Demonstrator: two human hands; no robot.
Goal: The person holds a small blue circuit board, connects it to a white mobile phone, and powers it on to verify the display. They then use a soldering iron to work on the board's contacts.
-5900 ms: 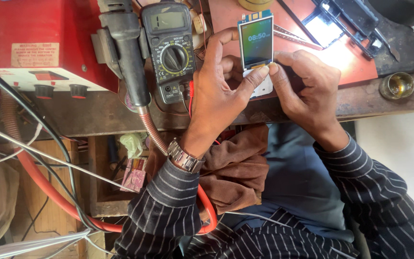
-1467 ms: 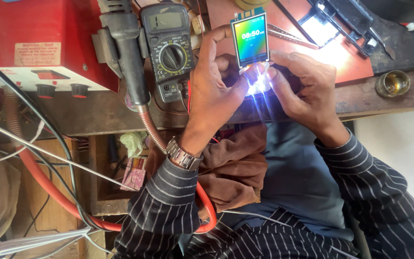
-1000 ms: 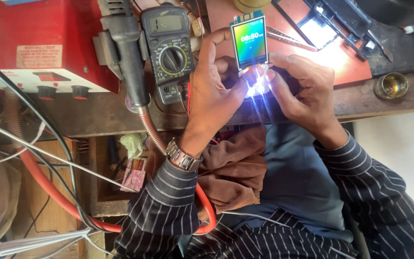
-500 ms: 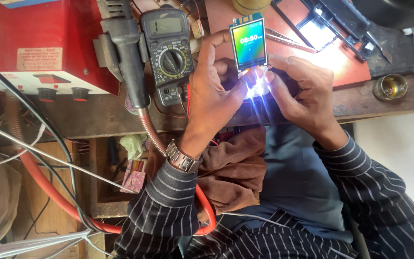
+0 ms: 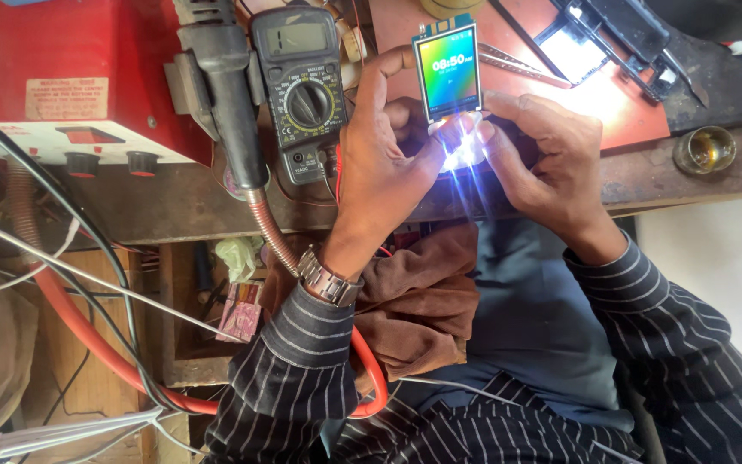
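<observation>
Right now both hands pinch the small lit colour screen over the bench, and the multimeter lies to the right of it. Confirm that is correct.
Not quite. In the head view the multimeter lies to the left of the small lit colour screen, beside the dark hot-air handle. The rest holds: the left hand and the right hand pinch the screen's lower end, over the bench.

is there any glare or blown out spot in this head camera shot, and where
Head view: a white flare bursts between the left hand and right hand, just below the lit small screen, hiding whatever emits it; the red mat also washes out; the rest is sharp.
</observation>
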